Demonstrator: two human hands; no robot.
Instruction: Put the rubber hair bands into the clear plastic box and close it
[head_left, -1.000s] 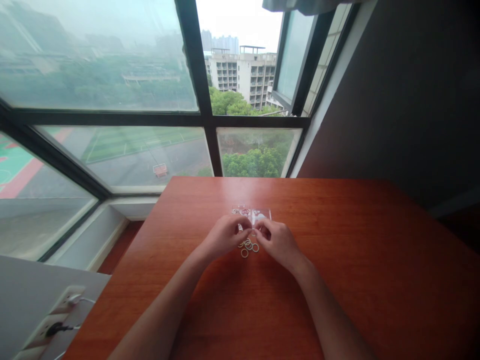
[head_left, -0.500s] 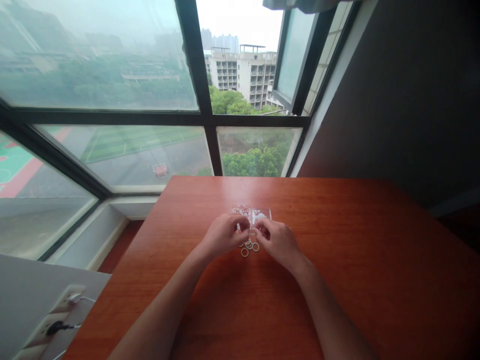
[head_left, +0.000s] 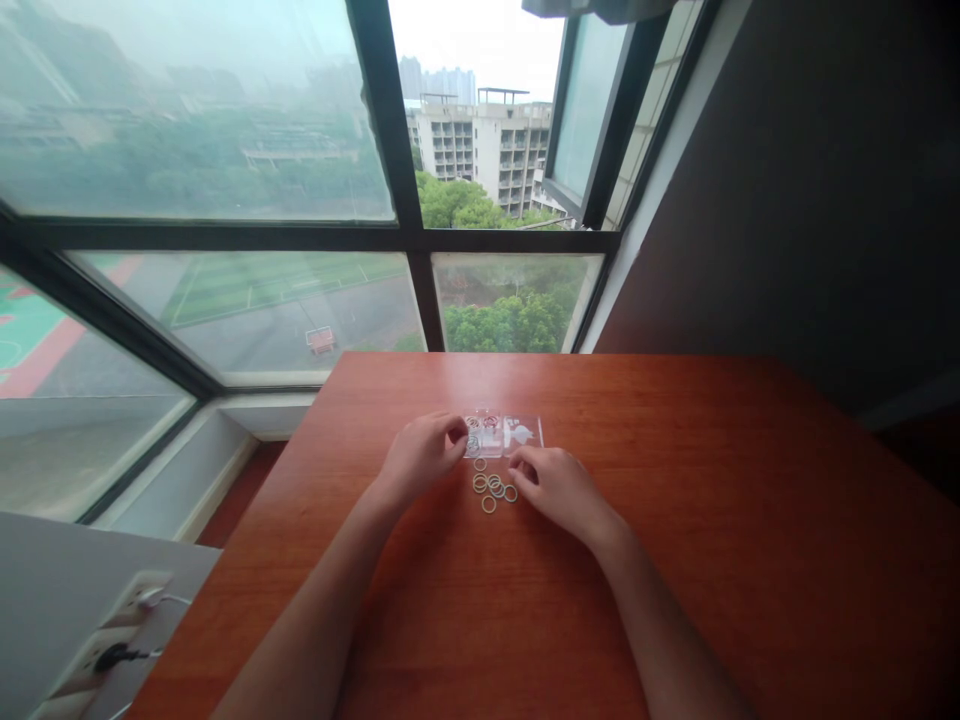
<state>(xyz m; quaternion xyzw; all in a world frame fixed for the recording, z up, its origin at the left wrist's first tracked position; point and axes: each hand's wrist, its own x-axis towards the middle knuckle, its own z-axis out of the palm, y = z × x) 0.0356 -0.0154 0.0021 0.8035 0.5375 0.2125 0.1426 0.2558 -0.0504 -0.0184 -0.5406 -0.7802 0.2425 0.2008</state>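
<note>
Drawn away from its partner, the left hand (head_left: 424,447) had shifted toward the table's left edge and slightly toward its far edge, while the right hand (head_left: 559,482) had stayed almost where it was. That gap left the pale rings (head_left: 495,485) in plain view between the wrists and put the left fingertips at the left side of the clear box (head_left: 487,457). The left thumb and fingers were curled nearly together; whether they pinched anything could not be told. The right hand was loosely bent, thumb close to forefinger, just right of the rings, and its grip could not be made out either.

Several rings lay flat in a loose cluster, some overlapping, on the near side of the box. Inside the box were more rings and something reddish; a clear panel (head_left: 534,432) with a white mark, perhaps its lid, lay on its right.

All this rested on the reddish-brown table (head_left: 675,450), closer to its far left corner than its far right one. Beyond the far edge stood a dark window frame (head_left: 300,237), with trees (head_left: 510,325) and a pale building (head_left: 514,150) outside. Low beyond the left edge were wall sockets (head_left: 135,600).
</note>
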